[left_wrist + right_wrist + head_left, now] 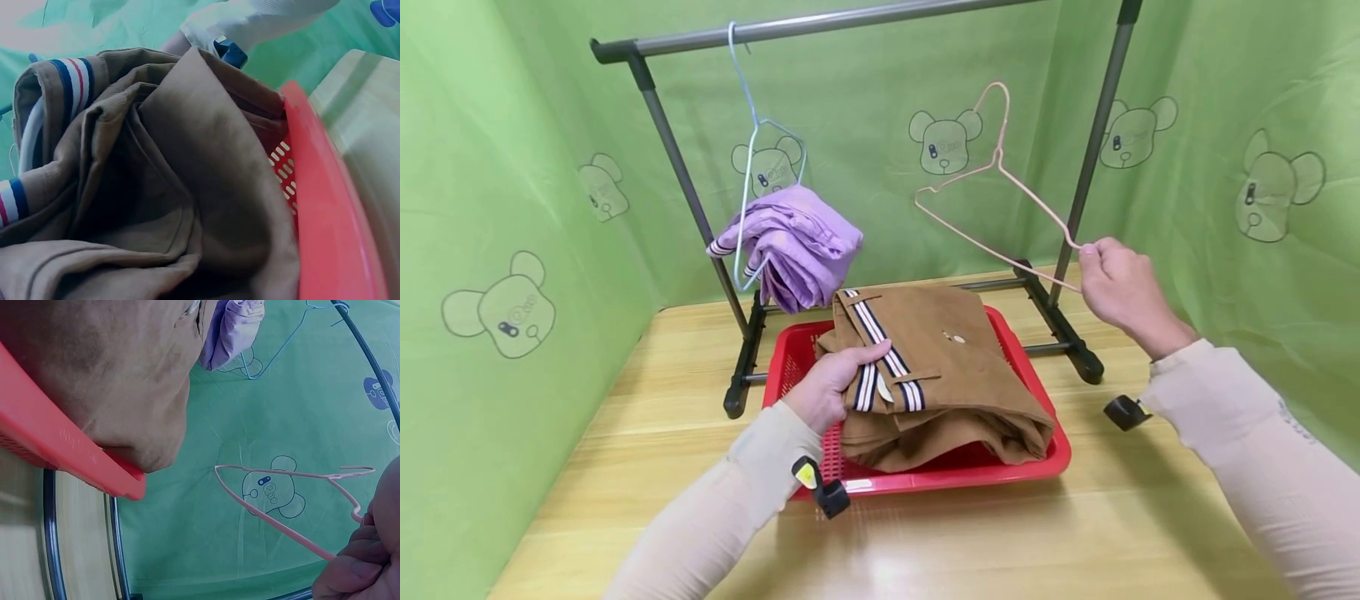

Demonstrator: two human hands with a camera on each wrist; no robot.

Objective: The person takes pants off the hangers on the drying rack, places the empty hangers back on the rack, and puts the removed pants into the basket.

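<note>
Brown trousers with a striped waistband lie folded in a red basket, partly over its rim. My left hand grips the waistband at its left side, thumb on top and the other fingers hidden beneath the cloth. In the left wrist view the trousers fill most of the picture. My right hand holds a pink wire hanger by one end, raised to the right of the basket. The right wrist view shows the hanger with nothing on it.
A metal clothes rack stands behind the basket. From its left end hangs a blue hanger with folded purple trousers over it. Black rack feet rest on the wooden table. Green printed curtains surround the area.
</note>
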